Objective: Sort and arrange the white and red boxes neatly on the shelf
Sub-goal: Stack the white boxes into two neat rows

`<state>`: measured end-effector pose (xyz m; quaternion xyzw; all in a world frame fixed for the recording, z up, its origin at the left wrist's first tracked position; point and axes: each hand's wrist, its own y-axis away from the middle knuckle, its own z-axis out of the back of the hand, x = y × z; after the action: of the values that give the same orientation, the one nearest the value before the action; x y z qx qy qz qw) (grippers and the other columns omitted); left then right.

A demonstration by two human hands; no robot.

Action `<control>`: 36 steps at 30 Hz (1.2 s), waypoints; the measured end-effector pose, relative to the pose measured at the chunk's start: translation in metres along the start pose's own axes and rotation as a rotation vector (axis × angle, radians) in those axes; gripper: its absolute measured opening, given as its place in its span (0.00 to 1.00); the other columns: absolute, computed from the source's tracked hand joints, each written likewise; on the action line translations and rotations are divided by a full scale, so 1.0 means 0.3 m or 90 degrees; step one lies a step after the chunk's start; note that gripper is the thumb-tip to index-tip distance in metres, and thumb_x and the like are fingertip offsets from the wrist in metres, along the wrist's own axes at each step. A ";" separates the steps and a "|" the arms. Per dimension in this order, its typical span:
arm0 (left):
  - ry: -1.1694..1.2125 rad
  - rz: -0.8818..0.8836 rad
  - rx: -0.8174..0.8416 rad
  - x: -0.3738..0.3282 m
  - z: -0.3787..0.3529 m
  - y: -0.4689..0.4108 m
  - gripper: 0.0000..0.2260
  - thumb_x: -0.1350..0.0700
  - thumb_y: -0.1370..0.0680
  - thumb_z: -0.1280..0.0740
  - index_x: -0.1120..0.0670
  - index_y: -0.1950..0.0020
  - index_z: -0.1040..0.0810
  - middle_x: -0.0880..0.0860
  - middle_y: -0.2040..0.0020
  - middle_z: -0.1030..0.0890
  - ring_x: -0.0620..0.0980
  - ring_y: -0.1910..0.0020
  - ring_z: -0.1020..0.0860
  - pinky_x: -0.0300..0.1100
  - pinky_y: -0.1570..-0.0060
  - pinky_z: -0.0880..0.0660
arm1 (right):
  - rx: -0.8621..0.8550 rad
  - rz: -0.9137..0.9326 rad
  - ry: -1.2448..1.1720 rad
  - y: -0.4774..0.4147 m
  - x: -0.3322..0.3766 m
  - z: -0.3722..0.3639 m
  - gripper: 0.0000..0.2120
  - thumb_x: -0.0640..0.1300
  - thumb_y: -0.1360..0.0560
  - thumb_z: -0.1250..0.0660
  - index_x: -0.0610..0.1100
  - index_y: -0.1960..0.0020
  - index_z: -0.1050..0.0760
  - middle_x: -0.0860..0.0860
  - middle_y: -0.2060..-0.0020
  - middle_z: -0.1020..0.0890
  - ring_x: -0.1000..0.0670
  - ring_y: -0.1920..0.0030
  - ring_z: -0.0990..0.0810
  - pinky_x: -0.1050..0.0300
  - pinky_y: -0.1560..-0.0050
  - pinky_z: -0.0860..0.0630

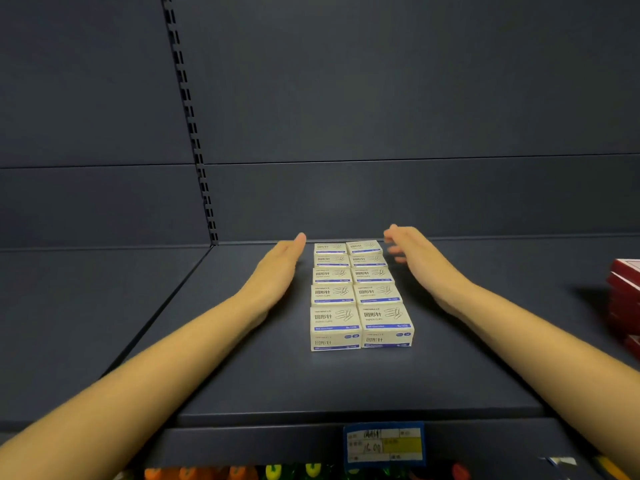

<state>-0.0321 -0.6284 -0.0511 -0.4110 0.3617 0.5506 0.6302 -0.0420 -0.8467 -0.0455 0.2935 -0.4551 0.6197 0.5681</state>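
Note:
Several white paper-clip boxes (360,292) stand in two tidy columns running from the shelf's back wall toward the front. My left hand (277,268) lies flat with straight fingers just left of the columns, a small gap between it and the boxes. My right hand (415,256) hovers to the right of the back boxes, fingers relaxed and slightly blurred, holding nothing. A stack of red boxes (625,299) sits at the far right edge of the shelf, partly cut off by the frame.
The dark shelf (242,382) has a back wall and a slotted upright (194,133) at the left. A blue and yellow price tag (384,443) hangs on the front lip. Colourful items show on the shelf below (242,472).

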 end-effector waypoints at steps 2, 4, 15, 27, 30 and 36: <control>0.019 0.027 -0.010 -0.020 -0.039 -0.064 0.25 0.39 0.21 0.51 0.52 0.31 0.34 0.50 0.31 0.31 0.50 0.32 0.33 0.50 0.29 0.40 | -0.008 -0.025 0.004 -0.067 0.004 -0.026 0.23 0.57 0.20 0.52 0.44 0.36 0.31 0.49 0.36 0.27 0.49 0.36 0.29 0.48 0.31 0.36; 0.037 0.041 -0.003 -0.030 -0.070 -0.104 0.26 0.40 0.21 0.53 0.53 0.30 0.36 0.51 0.29 0.32 0.51 0.31 0.34 0.49 0.30 0.42 | -0.006 -0.035 -0.007 -0.103 0.005 -0.045 0.24 0.56 0.20 0.54 0.43 0.34 0.32 0.48 0.33 0.29 0.48 0.33 0.31 0.50 0.30 0.39; -0.027 -0.017 0.075 -0.005 -0.101 -0.173 0.26 0.41 0.20 0.57 0.52 0.34 0.29 0.51 0.36 0.24 0.45 0.44 0.28 0.40 0.43 0.41 | 0.078 -0.086 0.018 -0.120 0.012 -0.081 0.26 0.60 0.21 0.57 0.49 0.36 0.29 0.51 0.44 0.21 0.51 0.43 0.23 0.52 0.34 0.33; -0.068 -0.035 0.090 -0.015 -0.094 -0.146 0.26 0.42 0.20 0.57 0.53 0.34 0.29 0.51 0.37 0.23 0.47 0.39 0.26 0.39 0.41 0.39 | 0.086 -0.056 0.099 -0.104 0.022 -0.091 0.24 0.57 0.20 0.57 0.47 0.38 0.28 0.58 0.60 0.23 0.59 0.58 0.24 0.62 0.58 0.33; -0.068 -0.045 0.098 -0.020 -0.091 -0.125 0.25 0.41 0.20 0.57 0.50 0.39 0.26 0.51 0.38 0.23 0.43 0.46 0.25 0.38 0.43 0.40 | 0.085 -0.055 0.104 -0.096 0.021 -0.093 0.25 0.57 0.20 0.57 0.47 0.37 0.29 0.56 0.58 0.23 0.57 0.56 0.24 0.58 0.54 0.33; -0.075 -0.034 0.089 -0.028 -0.094 -0.097 0.28 0.40 0.21 0.58 0.52 0.33 0.30 0.49 0.40 0.23 0.46 0.43 0.27 0.39 0.42 0.40 | 0.085 -0.045 0.122 -0.074 0.023 -0.088 0.25 0.55 0.19 0.57 0.42 0.40 0.28 0.46 0.50 0.19 0.56 0.57 0.23 0.64 0.59 0.33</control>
<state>-0.0045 -0.6590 -0.0513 -0.3426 0.3502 0.5303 0.6919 -0.0178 -0.8215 -0.0453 0.2858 -0.3462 0.6534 0.6095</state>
